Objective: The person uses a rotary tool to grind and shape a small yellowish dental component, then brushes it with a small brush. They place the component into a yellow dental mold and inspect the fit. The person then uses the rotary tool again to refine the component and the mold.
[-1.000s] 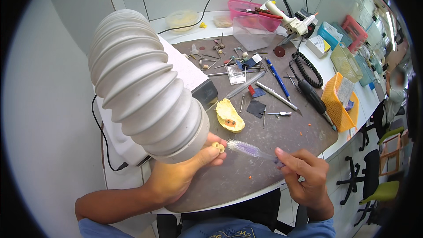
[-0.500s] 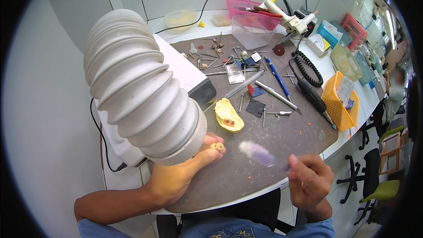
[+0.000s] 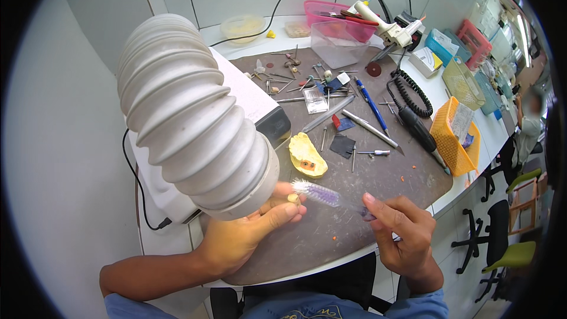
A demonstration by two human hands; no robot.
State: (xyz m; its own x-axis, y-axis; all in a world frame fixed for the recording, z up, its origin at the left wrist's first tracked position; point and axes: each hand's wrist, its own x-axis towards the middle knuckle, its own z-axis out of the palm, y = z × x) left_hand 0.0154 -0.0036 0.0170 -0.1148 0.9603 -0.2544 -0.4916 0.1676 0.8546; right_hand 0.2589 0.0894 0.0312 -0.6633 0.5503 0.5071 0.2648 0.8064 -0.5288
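Just beyond the mouth of a white corrugated suction hose (image 3: 192, 118), my left hand (image 3: 245, 236) pinches a small yellowish dental crown (image 3: 293, 198) between thumb and fingers. In my right hand (image 3: 407, 233) is a toothbrush (image 3: 323, 194) with a clear purplish handle and worn white bristles. Its head points left, right beside the crown and the fingertips; whether the bristles touch the crown I cannot tell. A yellow plaster dental model (image 3: 306, 155) with an orange-brown patch lies on the brown mat (image 3: 366, 201), a little beyond both hands.
Burs and small tools lie scattered over the back of the mat, near a blue pen (image 3: 372, 106) and a craft knife (image 3: 372, 127). To the right are a black handpiece (image 3: 420, 132) with coiled cord and an orange basket (image 3: 450, 147). A pink bin (image 3: 322, 7) stands behind.
My right hand has moved left, bringing the toothbrush head from over the mat up beside the crown. The crown has turned slightly in my left fingers.
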